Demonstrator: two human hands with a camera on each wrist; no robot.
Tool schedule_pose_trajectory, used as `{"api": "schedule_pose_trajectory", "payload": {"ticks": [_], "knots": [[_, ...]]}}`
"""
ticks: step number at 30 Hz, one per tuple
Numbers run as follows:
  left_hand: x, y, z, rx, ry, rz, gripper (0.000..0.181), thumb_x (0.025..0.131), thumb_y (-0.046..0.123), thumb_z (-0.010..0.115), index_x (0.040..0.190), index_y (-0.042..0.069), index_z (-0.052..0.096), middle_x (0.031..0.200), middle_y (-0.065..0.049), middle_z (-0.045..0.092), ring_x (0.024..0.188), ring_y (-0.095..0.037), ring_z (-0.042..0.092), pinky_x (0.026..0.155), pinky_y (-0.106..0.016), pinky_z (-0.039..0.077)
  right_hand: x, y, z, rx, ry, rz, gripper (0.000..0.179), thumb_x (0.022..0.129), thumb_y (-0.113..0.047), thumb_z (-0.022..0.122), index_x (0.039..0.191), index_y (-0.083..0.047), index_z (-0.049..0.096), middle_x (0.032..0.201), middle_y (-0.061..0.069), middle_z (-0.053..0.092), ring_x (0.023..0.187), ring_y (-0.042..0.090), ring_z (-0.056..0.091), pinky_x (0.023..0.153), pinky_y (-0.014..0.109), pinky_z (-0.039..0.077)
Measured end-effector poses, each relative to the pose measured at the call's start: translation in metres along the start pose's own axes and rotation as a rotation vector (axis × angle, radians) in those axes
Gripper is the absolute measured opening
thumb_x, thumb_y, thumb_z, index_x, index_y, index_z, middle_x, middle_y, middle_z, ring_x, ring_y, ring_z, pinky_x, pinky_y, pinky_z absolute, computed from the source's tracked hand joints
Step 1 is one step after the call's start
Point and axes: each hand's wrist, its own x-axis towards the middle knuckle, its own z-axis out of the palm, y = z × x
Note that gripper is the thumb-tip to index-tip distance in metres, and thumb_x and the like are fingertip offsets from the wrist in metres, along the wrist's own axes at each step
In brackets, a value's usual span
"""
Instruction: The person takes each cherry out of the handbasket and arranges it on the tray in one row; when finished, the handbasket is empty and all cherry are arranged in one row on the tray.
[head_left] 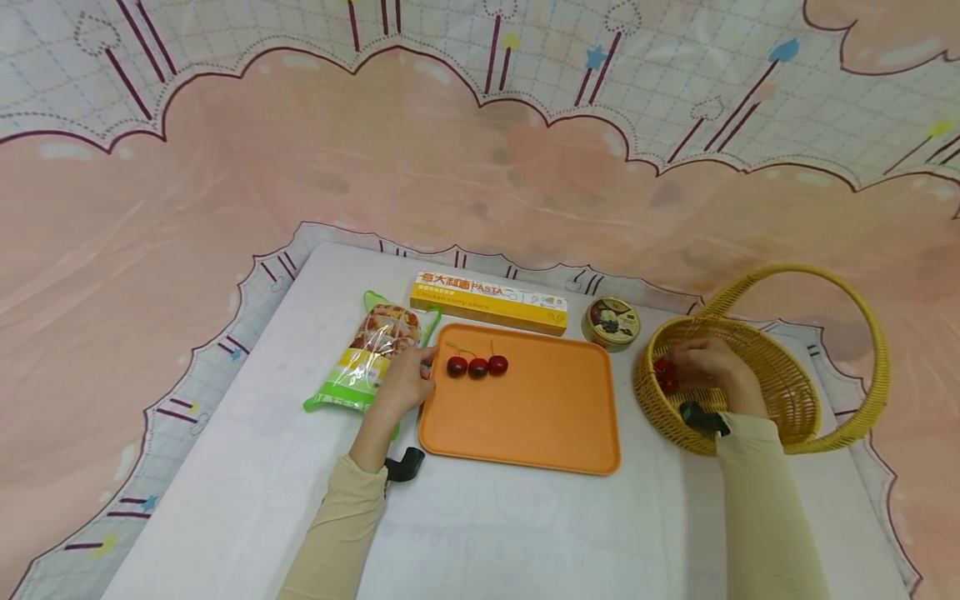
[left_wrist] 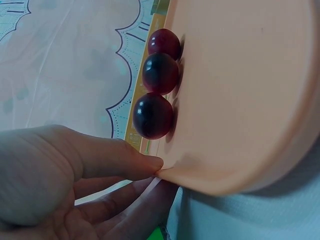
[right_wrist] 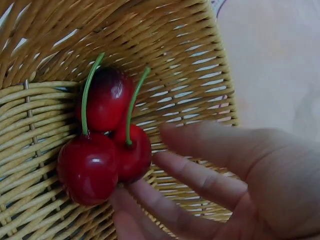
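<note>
My left hand (head_left: 406,382) pinches the left rim of the orange tray (head_left: 540,417), thumb on top and fingers beneath, as the left wrist view shows. Three dark red cherries (left_wrist: 153,116) sit in a row at the tray's upper left, close to that thumb. My right hand (head_left: 708,364) reaches into the yellow wicker basket (head_left: 780,406). Three red cherries with green stems (right_wrist: 89,169) lie together inside it. The right fingers (right_wrist: 200,180) are spread and loosely bent beside the cherries, fingertips right at the nearest one, with a gap between thumb and fingers.
Behind the tray lies a yellow and white pasta box (head_left: 487,304). A round tin (head_left: 612,323) stands at the tray's far right corner. Left of the tray is a green-edged food bag (head_left: 367,358), partly behind my left hand. The basket's tall handle (head_left: 873,333) arches up on the right.
</note>
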Motion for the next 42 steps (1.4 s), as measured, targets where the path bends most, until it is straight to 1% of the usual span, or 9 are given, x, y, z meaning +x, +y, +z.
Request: {"api": "schedule_pose_trajectory", "payload": {"ticks": [8,15,21,25,27,29,33,38,42], "knots": [[-0.001,0.000,0.000,-0.006,0.004,0.006,0.057,0.078,-0.009,0.065,0.134,-0.006,0.057,0.096,-0.015,0.060,0.072,-0.019,0.052,0.059,-0.027,0.040,0.008,0.002,0.002,0.119,-0.021,0.031,0.045,0.096,-0.008,0.059,0.132,0.018,0.050,0.092,-0.002,0.069,0.085,0.013,0.068,0.086,0.042,0.055],[-0.002,-0.003,0.001,0.004,0.037,0.092,0.057,0.071,-0.011,0.060,0.129,-0.010,0.059,0.096,-0.018,0.061,0.074,-0.021,0.055,0.064,-0.030,0.042,0.007,0.005,0.003,0.061,-0.008,0.004,0.039,0.097,-0.014,0.059,0.124,0.014,0.058,0.090,-0.005,0.069,0.081,0.009,0.067,0.080,0.035,0.056],[-0.002,-0.002,0.001,-0.004,0.024,0.063,0.057,0.073,-0.010,0.061,0.131,-0.008,0.059,0.097,-0.017,0.060,0.075,-0.021,0.053,0.065,-0.030,0.042,-0.001,0.006,0.002,0.084,0.030,-0.026,0.026,0.097,-0.018,0.060,0.111,0.001,0.071,0.087,-0.008,0.069,0.081,0.009,0.067,0.084,0.037,0.055],[-0.002,-0.002,0.001,0.003,0.027,0.066,0.057,0.074,-0.010,0.061,0.131,-0.008,0.058,0.099,-0.018,0.060,0.076,-0.022,0.054,0.066,-0.031,0.042,-0.008,0.004,0.001,0.090,0.070,-0.031,0.014,0.095,-0.017,0.063,0.102,-0.007,0.071,0.084,-0.010,0.068,0.082,0.009,0.066,0.089,0.040,0.053],[-0.003,-0.002,0.000,0.002,0.029,0.071,0.057,0.073,-0.010,0.061,0.131,-0.009,0.058,0.099,-0.018,0.060,0.075,-0.022,0.054,0.065,-0.031,0.043,-0.011,0.003,0.001,0.072,0.086,-0.036,0.016,0.095,-0.015,0.063,0.104,-0.003,0.068,0.085,-0.010,0.067,0.083,0.010,0.065,0.089,0.040,0.053],[-0.003,-0.002,0.000,-0.003,0.030,0.074,0.057,0.073,-0.010,0.061,0.130,-0.009,0.058,0.099,-0.019,0.060,0.075,-0.022,0.054,0.065,-0.031,0.043,-0.013,0.002,0.001,0.048,0.092,-0.033,0.026,0.095,-0.015,0.062,0.113,0.004,0.063,0.085,-0.011,0.065,0.083,0.009,0.064,0.089,0.040,0.053],[-0.003,-0.002,0.000,-0.010,0.031,0.073,0.057,0.073,-0.010,0.061,0.130,-0.009,0.058,0.100,-0.019,0.060,0.075,-0.022,0.055,0.064,-0.030,0.043,-0.017,0.002,0.000,0.053,0.090,-0.043,0.035,0.095,-0.014,0.062,0.121,0.009,0.058,0.084,-0.012,0.065,0.081,0.009,0.064,0.083,0.033,0.055],[-0.003,-0.002,0.001,-0.013,0.027,0.058,0.057,0.074,-0.011,0.061,0.131,-0.009,0.058,0.101,-0.019,0.060,0.076,-0.022,0.055,0.063,-0.030,0.043,-0.026,0.004,-0.004,0.123,0.106,-0.056,0.010,0.094,-0.013,0.064,0.098,-0.012,0.073,0.081,-0.014,0.066,0.078,0.008,0.064,0.076,0.028,0.055],[-0.003,-0.003,0.001,-0.016,0.021,0.047,0.057,0.075,-0.011,0.062,0.132,-0.009,0.057,0.103,-0.020,0.060,0.076,-0.022,0.054,0.063,-0.029,0.043,-0.031,0.002,-0.005,0.206,0.125,-0.078,0.020,0.095,-0.014,0.063,0.081,-0.027,0.071,0.080,-0.015,0.067,0.073,0.006,0.064,0.072,0.025,0.055]]}}
